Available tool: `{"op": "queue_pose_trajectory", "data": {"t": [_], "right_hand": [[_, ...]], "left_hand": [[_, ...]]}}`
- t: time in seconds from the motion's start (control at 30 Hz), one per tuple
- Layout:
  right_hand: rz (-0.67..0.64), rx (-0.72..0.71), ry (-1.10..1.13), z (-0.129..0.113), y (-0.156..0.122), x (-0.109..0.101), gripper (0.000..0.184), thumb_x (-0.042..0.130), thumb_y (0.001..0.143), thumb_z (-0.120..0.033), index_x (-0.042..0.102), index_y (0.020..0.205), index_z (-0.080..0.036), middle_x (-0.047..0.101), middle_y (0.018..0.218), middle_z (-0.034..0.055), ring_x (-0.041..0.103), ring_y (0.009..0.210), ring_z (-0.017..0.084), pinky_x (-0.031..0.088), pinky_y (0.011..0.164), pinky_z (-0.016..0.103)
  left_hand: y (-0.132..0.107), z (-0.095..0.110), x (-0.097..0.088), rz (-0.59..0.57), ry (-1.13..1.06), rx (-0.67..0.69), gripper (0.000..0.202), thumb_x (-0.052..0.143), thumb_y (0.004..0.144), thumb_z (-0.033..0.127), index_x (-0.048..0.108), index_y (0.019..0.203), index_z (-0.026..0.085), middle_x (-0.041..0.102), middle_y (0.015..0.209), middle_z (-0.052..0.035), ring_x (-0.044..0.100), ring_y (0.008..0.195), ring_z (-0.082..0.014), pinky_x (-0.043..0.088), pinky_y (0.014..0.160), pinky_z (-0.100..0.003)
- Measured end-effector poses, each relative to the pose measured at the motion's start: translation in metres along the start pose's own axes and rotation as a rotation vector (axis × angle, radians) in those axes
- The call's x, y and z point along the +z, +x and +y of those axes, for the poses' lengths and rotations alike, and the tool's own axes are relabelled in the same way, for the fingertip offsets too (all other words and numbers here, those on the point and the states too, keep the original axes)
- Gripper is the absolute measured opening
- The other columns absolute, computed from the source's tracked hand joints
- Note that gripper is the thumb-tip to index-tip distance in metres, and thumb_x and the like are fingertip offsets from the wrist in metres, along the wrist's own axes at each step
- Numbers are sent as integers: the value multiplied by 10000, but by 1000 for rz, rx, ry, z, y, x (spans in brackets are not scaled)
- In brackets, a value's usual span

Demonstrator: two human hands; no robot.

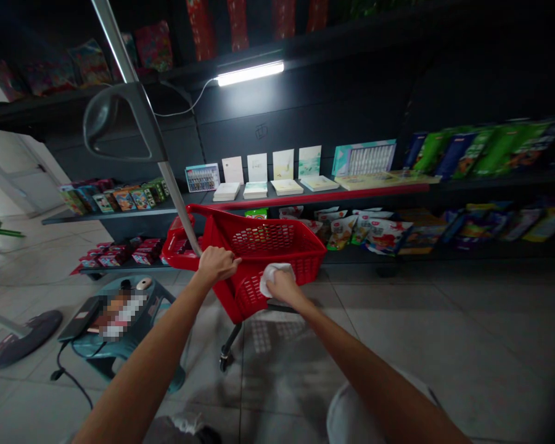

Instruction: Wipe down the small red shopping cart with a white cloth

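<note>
A red plastic shopping basket (277, 243) on wheels stands tilted on the tiled floor in front of me. My left hand (216, 264) is closed around its grey metal pull handle (176, 197), low down near the basket's rim. My right hand (280, 285) presses a crumpled white cloth (272, 272) against the basket's near side wall, fingers curled over the cloth. The handle's grey grip loop (115, 123) rises toward the upper left.
Dark shelves (333, 196) behind the basket hold cards, paint sets and snack bags. A teal stool (120, 333) with a phone and small items stands at the left, with a cable on the floor. A fan base (25, 336) lies further left. Tiled floor (444, 333) spreads right.
</note>
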State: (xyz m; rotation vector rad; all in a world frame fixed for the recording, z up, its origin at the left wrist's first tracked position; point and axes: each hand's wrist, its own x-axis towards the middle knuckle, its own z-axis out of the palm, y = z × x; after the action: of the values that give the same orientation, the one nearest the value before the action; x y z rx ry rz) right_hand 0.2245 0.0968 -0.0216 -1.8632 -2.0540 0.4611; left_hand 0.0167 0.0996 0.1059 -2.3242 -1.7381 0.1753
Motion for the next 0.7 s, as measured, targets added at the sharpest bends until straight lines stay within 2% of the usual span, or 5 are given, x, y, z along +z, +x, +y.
{"op": "queue_pose_trajectory", "data": {"t": [0.17,0.3,0.47,0.6,0.7], "right_hand": [[61,-120,149,-72,-28,7,321,545,932,-348,708,1077,-113,759,1050,165,722,992,249,507,834,281],[88,-166,64,-100,-40,10,315,505,964,-369,703,1051,-141,763,984,157,740,943,276,531,826,328],[125,-257,-104,-95,-38,29,316,497,974,-312,645,1177,-122,749,1048,169,743,935,289,559,816,367],[28,-332,-177,-76,-39,50,336,482,964,-240,630,1211,-67,741,1051,201,740,953,309,566,823,389],[-12,-362,-165,-60,-41,59,343,510,948,-253,643,1207,-72,742,1059,200,733,979,308,560,858,388]], "left_hand": [[5,14,-3,-5,12,7,687,253,1008,577,803,1019,165,772,1029,-202,733,992,-316,496,845,-391],[11,25,-5,-41,14,-7,658,290,998,572,808,1028,168,772,1046,-198,730,1008,-317,505,844,-381],[16,29,-2,-40,14,-30,694,271,989,610,805,1042,169,767,1080,-203,725,1023,-321,500,854,-383],[16,31,-1,-45,13,-49,650,282,992,589,797,1069,200,765,1110,-185,714,1064,-302,481,887,-371],[16,33,-3,-22,27,-45,638,285,994,582,797,1073,208,770,1100,-174,715,1062,-300,478,883,-366]]}}
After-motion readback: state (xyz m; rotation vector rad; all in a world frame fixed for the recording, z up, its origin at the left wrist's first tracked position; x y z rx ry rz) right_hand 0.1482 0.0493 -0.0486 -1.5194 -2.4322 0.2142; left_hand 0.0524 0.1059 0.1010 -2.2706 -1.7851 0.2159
